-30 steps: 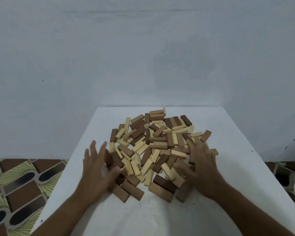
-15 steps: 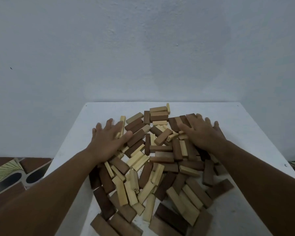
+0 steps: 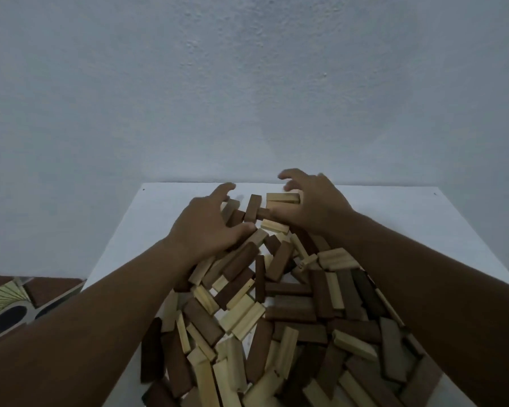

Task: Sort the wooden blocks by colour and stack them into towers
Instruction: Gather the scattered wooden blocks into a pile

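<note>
A loose heap of wooden blocks (image 3: 265, 312) covers the white table (image 3: 409, 218), dark brown, mid brown and pale ones mixed together. My left hand (image 3: 209, 227) lies palm down on the far left part of the heap, fingers spread and reaching over the blocks' far edge. My right hand (image 3: 312, 204) is over the far right part, fingers bent like a claw above a pale block (image 3: 282, 197), thumb side against the blocks. Neither hand grips a block. Both forearms hide the heap's sides.
The table's far edge meets a pale blue wall (image 3: 247, 83). A patterned tiled floor (image 3: 9, 304) shows past the table's left edge. Bare tabletop lies at the far left and far right corners.
Both hands have reached further across the heap to its far side and closer together. The camera has come nearer, and blocks have slid toward me.
</note>
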A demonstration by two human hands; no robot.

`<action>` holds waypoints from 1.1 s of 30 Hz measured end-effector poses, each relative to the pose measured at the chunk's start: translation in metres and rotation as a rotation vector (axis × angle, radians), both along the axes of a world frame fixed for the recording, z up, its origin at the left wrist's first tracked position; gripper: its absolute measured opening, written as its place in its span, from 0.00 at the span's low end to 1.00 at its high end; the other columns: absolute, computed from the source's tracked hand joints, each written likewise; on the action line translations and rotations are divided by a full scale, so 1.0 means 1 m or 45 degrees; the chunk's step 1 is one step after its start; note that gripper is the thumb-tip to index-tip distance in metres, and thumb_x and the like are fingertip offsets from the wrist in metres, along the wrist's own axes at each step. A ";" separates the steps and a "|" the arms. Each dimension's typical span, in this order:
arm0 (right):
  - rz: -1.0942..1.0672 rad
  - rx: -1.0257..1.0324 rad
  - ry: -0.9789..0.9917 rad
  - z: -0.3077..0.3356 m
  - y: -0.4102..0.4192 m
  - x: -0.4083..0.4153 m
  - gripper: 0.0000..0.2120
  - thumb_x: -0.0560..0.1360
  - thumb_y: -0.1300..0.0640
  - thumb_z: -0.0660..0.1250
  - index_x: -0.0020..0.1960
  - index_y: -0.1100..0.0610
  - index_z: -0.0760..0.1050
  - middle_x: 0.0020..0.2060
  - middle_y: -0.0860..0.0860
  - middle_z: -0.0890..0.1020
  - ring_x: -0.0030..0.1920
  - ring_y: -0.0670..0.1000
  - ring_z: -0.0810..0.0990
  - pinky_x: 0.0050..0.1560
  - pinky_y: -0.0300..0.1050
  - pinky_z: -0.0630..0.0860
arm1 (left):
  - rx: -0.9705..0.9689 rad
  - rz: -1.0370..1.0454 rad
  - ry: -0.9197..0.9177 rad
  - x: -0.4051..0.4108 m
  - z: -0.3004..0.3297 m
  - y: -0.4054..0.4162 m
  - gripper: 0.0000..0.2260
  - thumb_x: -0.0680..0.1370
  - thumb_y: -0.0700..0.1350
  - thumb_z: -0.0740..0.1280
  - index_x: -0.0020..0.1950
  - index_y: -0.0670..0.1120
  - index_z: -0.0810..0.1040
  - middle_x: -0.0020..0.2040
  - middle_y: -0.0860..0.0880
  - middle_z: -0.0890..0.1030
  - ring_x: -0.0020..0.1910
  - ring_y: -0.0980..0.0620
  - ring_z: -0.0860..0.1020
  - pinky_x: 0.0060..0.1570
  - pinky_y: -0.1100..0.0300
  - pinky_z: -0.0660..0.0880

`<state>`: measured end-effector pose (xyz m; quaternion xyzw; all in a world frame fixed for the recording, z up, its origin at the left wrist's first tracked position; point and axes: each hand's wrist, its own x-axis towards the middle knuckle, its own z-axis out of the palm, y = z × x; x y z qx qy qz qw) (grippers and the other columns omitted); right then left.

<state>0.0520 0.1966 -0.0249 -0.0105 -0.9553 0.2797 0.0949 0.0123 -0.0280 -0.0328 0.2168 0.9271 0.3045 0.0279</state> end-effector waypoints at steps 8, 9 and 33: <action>0.395 0.400 -0.464 -0.019 0.009 -0.053 0.49 0.55 0.21 0.61 0.73 0.37 0.60 0.57 0.49 0.71 0.60 0.55 0.69 0.62 0.59 0.71 | -0.241 -0.148 -0.131 -0.025 -0.004 0.021 0.31 0.68 0.66 0.69 0.68 0.60 0.67 0.57 0.58 0.72 0.63 0.48 0.63 0.61 0.48 0.67; 0.408 0.414 -0.438 -0.019 0.010 -0.056 0.47 0.56 0.22 0.61 0.71 0.38 0.63 0.56 0.48 0.72 0.59 0.54 0.70 0.61 0.58 0.72 | -0.193 -0.160 -0.097 -0.025 -0.006 0.022 0.29 0.68 0.65 0.68 0.67 0.59 0.69 0.57 0.57 0.74 0.62 0.46 0.64 0.61 0.47 0.68; 0.537 0.098 -0.186 0.005 -0.002 0.064 0.32 0.65 0.36 0.75 0.66 0.42 0.72 0.54 0.43 0.76 0.56 0.44 0.73 0.60 0.48 0.72 | 0.196 -0.459 0.421 0.027 -0.001 0.000 0.10 0.75 0.43 0.67 0.56 0.49 0.82 0.52 0.60 0.81 0.52 0.58 0.78 0.54 0.62 0.73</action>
